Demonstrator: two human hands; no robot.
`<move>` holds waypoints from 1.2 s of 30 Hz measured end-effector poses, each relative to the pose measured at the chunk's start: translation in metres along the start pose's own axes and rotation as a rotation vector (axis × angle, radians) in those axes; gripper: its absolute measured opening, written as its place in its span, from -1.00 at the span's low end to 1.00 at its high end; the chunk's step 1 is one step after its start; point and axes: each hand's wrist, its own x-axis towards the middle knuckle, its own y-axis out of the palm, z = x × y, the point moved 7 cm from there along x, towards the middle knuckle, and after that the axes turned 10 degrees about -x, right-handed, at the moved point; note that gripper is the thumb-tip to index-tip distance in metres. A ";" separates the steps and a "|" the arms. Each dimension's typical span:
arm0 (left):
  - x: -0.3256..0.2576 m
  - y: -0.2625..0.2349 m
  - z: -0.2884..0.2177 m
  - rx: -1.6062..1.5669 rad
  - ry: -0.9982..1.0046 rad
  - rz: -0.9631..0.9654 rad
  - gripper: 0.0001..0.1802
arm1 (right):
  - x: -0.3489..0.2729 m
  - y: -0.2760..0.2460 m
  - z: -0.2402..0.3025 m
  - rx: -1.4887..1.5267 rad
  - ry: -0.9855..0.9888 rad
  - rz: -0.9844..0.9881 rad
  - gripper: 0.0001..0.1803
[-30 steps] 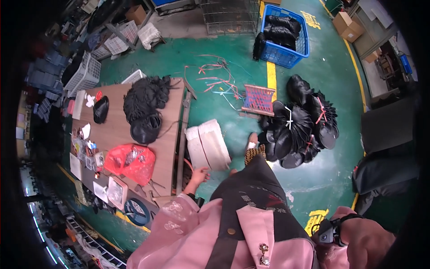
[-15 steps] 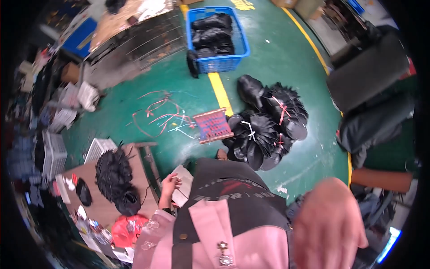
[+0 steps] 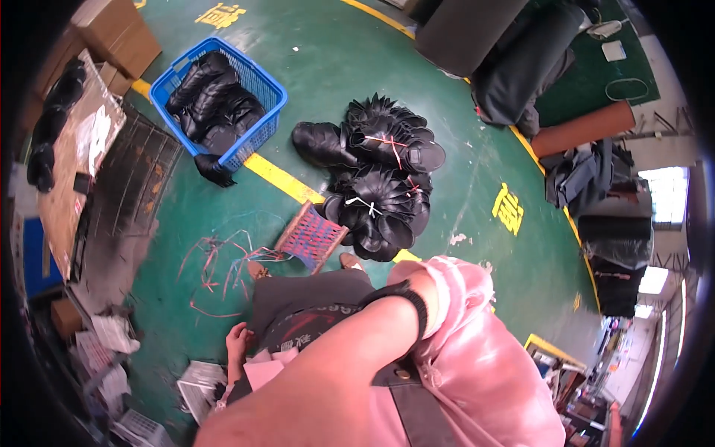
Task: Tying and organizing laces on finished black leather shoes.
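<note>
My left hand (image 3: 237, 344) hangs low beside my dark apron (image 3: 298, 305), its fingers loosely apart and nothing visible in them. My bare right forearm (image 3: 328, 357), with a black cuff (image 3: 417, 302) pushed up it, crosses close in front of me toward the lower left. The right hand lies beyond the lower edge. Past my feet, a low stool (image 3: 313, 237) has a seat woven from red and blue straps. Just beyond it, black bundles (image 3: 376, 201) of what look like leather shoe uppers sit on the floor, tied with pink and white straps.
A blue plastic basket (image 3: 272, 123) holds more black pieces at the upper left. Loose pink and white straps (image 3: 216, 272) lie tangled on the green floor (image 3: 447, 149). A worktable (image 3: 71, 201) stands left; dark rolls (image 3: 514, 67) and a brown roll (image 3: 588, 128) lie upper right.
The view has turned rightward, so the floor things appear farther left. My right arm has swung from the right side across my front. The side table with black pieces has left view.
</note>
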 end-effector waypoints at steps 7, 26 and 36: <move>-0.018 -0.090 -0.115 0.103 0.041 -0.106 -0.64 | 0.019 -0.128 -0.112 -0.552 0.388 -0.010 -0.61; 0.058 -0.013 -0.193 0.593 -0.130 0.096 -0.50 | -0.347 -0.376 -0.152 -1.326 1.301 -1.341 -0.48; 0.088 0.115 -0.254 0.575 -0.158 0.223 -0.64 | -0.394 -0.454 -0.012 -0.615 1.512 -0.839 -0.57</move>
